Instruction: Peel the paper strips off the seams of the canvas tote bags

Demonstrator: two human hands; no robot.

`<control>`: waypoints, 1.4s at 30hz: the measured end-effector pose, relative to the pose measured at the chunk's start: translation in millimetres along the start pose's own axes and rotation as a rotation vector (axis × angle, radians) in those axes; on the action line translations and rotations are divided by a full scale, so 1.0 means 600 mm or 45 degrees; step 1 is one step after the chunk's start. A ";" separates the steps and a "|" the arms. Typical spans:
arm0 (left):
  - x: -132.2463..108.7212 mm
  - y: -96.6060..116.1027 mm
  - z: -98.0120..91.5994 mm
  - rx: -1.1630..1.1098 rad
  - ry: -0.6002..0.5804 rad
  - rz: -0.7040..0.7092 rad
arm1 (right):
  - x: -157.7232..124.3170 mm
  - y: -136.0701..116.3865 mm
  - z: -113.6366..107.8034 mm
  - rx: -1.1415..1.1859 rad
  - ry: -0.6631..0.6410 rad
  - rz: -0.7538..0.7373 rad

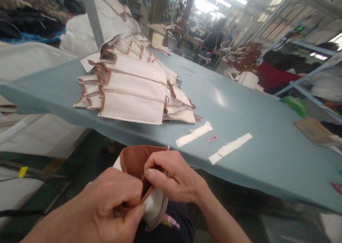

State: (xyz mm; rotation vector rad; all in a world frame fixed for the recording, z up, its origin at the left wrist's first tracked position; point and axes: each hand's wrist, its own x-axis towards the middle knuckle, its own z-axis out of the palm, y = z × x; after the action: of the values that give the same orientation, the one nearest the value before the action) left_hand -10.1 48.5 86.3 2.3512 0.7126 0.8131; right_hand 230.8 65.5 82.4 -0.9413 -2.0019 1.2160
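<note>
Close in front of me, off the table's near edge, I hold a white fabric piece with a brown lining (136,157), its mouth spread and the brown inside showing. My left hand (112,200) pinches the near brown edge between thumb and fingers. On the right side of the opening, my right hand (173,175) is closed on the brown-edged rim, its thumb inside. The two hands almost touch. White cloth hangs below them over dark clothing. What the inner fingertips press on is partly hidden.
Stacked white pieces with brown trim (133,86) lie on the blue-green table (240,107). Nearer are pink thread snips (210,139) between two white strips (193,134). A cardboard piece (312,129) lies at the right. Another person (213,36) is far back.
</note>
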 end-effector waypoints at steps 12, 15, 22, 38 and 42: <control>-0.049 -0.043 -0.020 -0.137 0.138 -0.634 | -0.013 0.088 0.002 -0.217 0.106 -0.081; -0.055 -0.052 -0.033 -0.147 0.163 -0.623 | -0.008 0.084 0.004 -0.248 0.145 -0.108; -0.047 -0.059 -0.067 -0.110 0.288 -0.593 | 0.021 0.004 -0.025 -0.141 0.072 -0.221; 0.051 -0.042 -0.034 -0.429 0.021 -0.330 | 0.038 -0.013 -0.022 0.213 -0.038 0.022; 0.057 -0.045 -0.027 -0.471 -0.002 -0.369 | 0.043 0.000 -0.028 0.192 -0.056 0.045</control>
State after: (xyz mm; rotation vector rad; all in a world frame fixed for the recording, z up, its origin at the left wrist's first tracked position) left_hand -5.9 94.4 93.3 1.8678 0.8024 0.7419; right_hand 229.3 94.6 92.5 -0.8856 -1.9041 1.3965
